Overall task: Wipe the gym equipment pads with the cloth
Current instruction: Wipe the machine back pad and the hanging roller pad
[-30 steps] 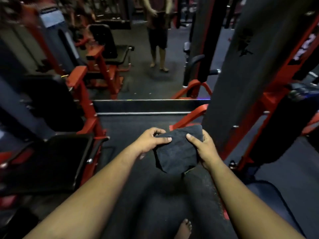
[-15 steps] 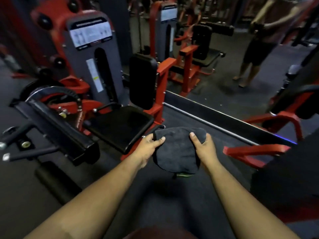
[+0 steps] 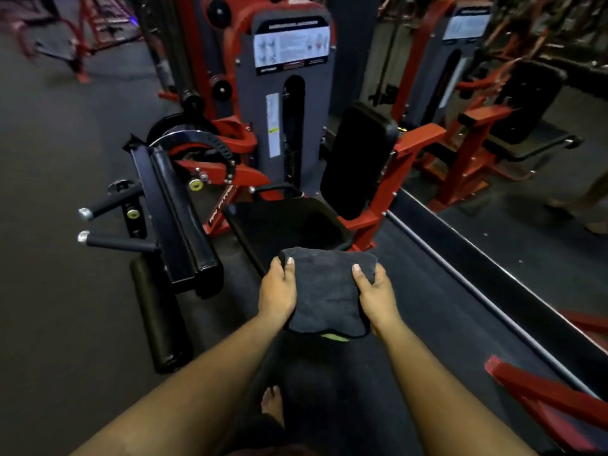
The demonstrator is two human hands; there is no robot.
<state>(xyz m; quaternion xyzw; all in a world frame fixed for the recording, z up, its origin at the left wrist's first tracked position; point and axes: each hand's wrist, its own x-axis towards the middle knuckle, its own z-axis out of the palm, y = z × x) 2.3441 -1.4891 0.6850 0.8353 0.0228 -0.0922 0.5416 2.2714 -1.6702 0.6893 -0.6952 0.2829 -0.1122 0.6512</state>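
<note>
Both hands, left hand and right hand, still grip the folded cloth as the seat pad has come close, probably next.

forearms: bare, no sleeves | foot: bare | wrists: no jewellery

Cloth: dark charcoal, a lime-green scrap showing at its lower edge. Seat pad and back pad: black. Machine frame: red. Weight-stack cover: grey, white instruction label. Adjustment knobs: yellow. Floor: dark grey.
</note>
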